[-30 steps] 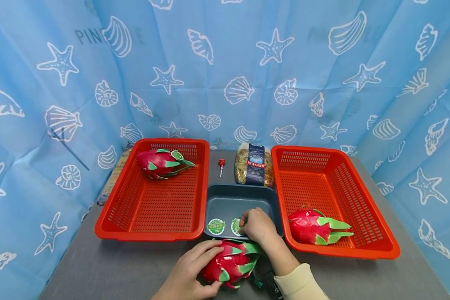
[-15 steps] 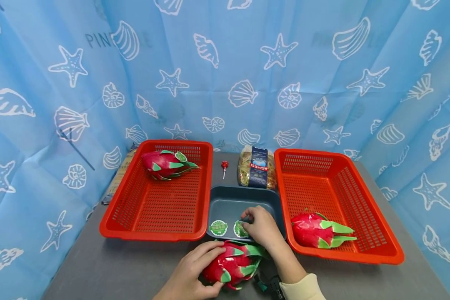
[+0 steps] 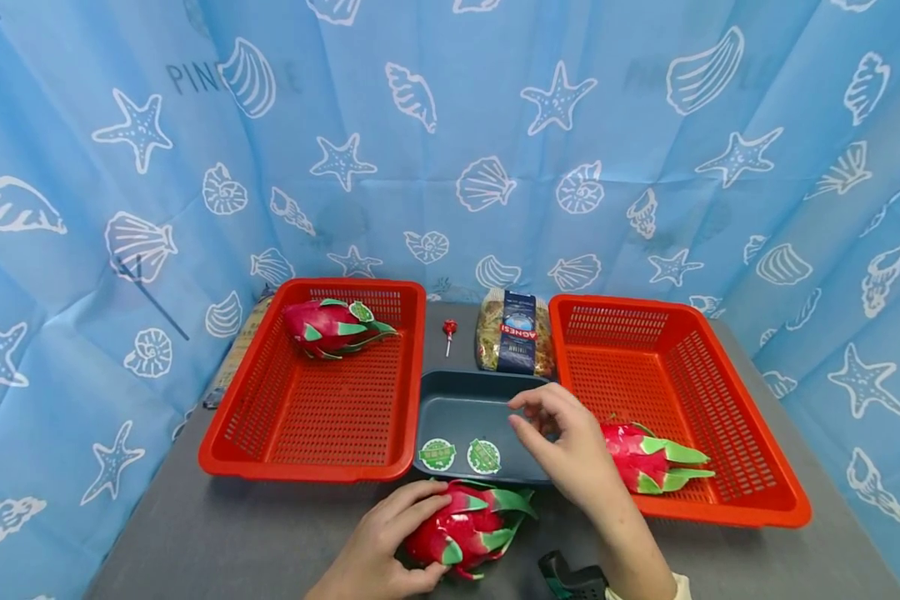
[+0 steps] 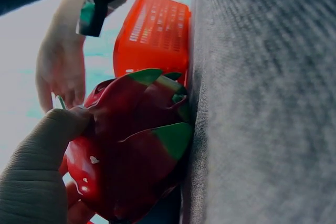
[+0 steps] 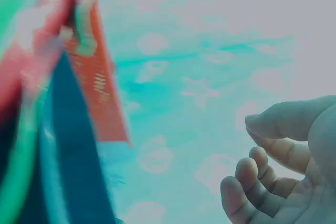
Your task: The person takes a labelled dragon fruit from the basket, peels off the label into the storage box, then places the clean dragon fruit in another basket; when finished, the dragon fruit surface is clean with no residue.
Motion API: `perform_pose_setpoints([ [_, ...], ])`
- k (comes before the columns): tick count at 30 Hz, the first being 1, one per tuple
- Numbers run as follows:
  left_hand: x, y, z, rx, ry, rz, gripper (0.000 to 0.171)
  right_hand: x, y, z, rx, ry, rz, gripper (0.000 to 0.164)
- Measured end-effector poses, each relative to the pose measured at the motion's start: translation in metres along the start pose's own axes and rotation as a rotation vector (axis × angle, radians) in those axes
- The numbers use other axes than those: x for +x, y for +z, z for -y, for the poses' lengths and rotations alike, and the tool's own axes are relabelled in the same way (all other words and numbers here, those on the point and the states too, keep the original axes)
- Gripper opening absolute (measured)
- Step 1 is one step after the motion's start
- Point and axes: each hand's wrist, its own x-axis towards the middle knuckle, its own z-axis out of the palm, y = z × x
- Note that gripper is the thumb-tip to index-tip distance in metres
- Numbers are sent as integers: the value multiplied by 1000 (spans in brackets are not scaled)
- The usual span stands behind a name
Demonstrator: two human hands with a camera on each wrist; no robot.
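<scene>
My left hand grips a red dragon fruit with green-tipped scales, on the grey table in front of the tray. The left wrist view has the thumb along the side of this dragon fruit. Over the right part of the dark tray, my right hand hovers with loosely bent fingers and nothing visible between them. Thumb and index tips come close together in the right wrist view, where the hand appears bare. Two round green stickers, one left and one right, lie at the tray's near side.
A red basket on the left holds another dragon fruit bearing a green sticker. In the right basket lies a dragon fruit, partly behind my hand. Behind the tray are a lollipop and a pasta bag.
My right hand has lifted off the right-hand sticker and moved right and upward, leaving both stickers uncovered in the tray. The left hand keeps its grip on the dragon fruit.
</scene>
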Motion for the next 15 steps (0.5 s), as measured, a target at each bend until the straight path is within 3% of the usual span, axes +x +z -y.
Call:
perform_pose_setpoints([
  [7, 1, -2, -1, -7, -11, 21, 64, -9, -45, 8, -55, -32, -199, 16],
  [15, 0, -2, -2, -39, -15, 24, 59, -21, -92, -3, -110, 16, -377, 22],
])
